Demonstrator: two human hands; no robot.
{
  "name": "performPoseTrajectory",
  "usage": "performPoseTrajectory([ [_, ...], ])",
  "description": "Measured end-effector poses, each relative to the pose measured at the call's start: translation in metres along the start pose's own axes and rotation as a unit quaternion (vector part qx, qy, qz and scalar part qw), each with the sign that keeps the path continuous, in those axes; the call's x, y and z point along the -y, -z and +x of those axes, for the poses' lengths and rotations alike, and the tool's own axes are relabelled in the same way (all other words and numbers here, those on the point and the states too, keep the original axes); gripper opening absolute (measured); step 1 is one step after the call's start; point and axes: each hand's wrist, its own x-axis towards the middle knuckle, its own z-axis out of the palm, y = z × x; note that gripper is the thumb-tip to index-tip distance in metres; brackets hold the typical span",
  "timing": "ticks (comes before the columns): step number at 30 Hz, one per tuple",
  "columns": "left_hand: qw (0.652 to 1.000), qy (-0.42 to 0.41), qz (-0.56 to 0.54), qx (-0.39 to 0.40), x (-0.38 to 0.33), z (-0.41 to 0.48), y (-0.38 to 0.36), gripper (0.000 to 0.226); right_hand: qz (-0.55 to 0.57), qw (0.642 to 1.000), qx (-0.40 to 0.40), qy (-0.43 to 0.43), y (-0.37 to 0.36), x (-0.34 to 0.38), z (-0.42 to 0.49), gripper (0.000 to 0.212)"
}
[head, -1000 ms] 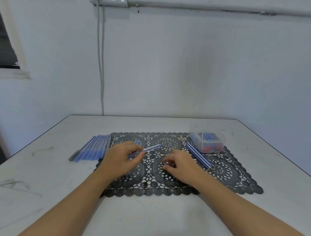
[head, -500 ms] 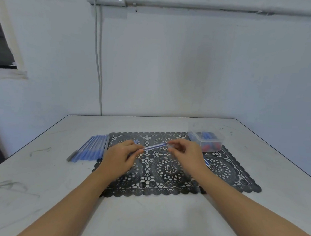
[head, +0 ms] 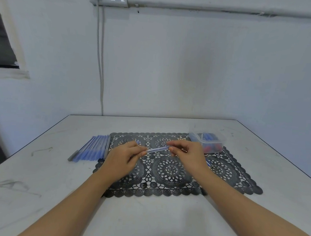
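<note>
A clear blue pen barrel [head: 157, 149] hangs just above the black lace mat [head: 167, 174], tilted up to the right. My left hand [head: 123, 159] pinches its left end between thumb and fingers. At the barrel's right end, the curled fingertips of my right hand [head: 187, 154] meet it; whatever small part they hold is hidden. A row of several blue pens [head: 91, 148] lies on the table left of the mat.
A clear plastic box [head: 207, 142] with blue and red small parts stands at the mat's back right corner. Another blue pen piece [head: 208, 163] shows just right of my right wrist. The white table [head: 36, 183] meets a wall behind, with a cable hanging down.
My right hand rose from the mat's middle to the right end of the pen barrel. My left hand lifted the barrel slightly and kept its hold.
</note>
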Motion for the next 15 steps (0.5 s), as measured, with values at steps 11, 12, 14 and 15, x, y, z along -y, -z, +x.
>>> performPoseTrajectory([
  [11,1.0,0.004,0.011,-0.002,-0.002,-0.0006,0.0018,0.044,0.031,0.999,0.01,0.001,0.0003,-0.0018,0.0013,0.03],
  [12,1.0,0.003,0.011,-0.002,-0.0019,-0.0007,0.0019,0.044,0.03,0.999,0.01,0.005,0.0,-0.0017,0.0012,0.031],
  [14,1.0,0.001,0.009,-0.003,-0.0021,-0.0006,0.002,0.043,0.033,0.999,0.009,0.012,0.0,-0.0024,0.0018,0.036],
  [15,1.0,0.0,0.007,-0.004,-0.0027,-0.0004,0.0019,0.043,0.034,0.999,0.008,0.016,0.0003,-0.0033,0.0024,0.038],
])
